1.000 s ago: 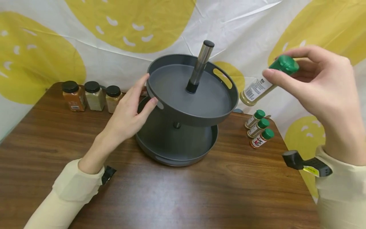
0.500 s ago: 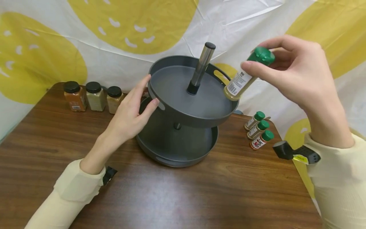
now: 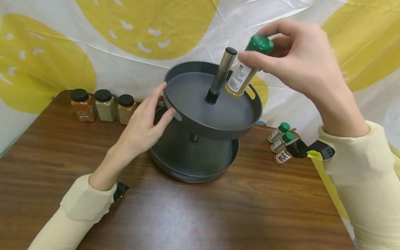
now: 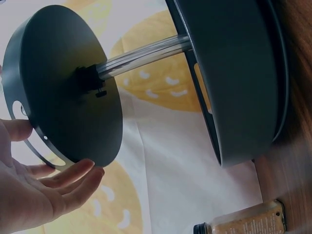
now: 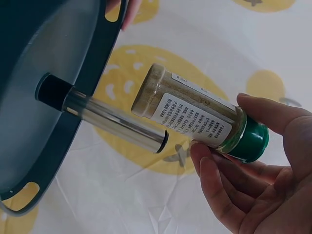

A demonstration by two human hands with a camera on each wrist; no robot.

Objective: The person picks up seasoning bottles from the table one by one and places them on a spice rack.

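Observation:
In the head view my right hand [image 3: 300, 60] pinches a green-capped spice bottle [image 3: 239, 79] near its cap. The bottle hangs tilted above the upper tray [image 3: 193, 95] of a dark grey two-tier stand, right beside the metal post [image 3: 222, 71]. In the right wrist view, the bottle's printed label [image 5: 192, 118] and brownish contents show. My left hand [image 3: 142, 126] rests with spread fingers on the upper tray's left rim, around a handle slot. Its fingertips [image 4: 87, 168] touch the tray's edge in the left wrist view. The lower tray [image 3: 193, 177] stands on the table.
Three black-capped spice jars [image 3: 106, 106] stand at the back left of the wooden table [image 3: 175, 215]. Three smaller green-capped bottles [image 3: 282, 139] stand at the right, the front one partly hidden by the right wrist camera [image 3: 307, 149]. A patterned cloth [image 3: 125, 66] hangs behind.
My right hand has carried the spice bottle leftward from beside the stand to over the upper tray, and the bottle has turned more upright. My left hand stays on the rim.

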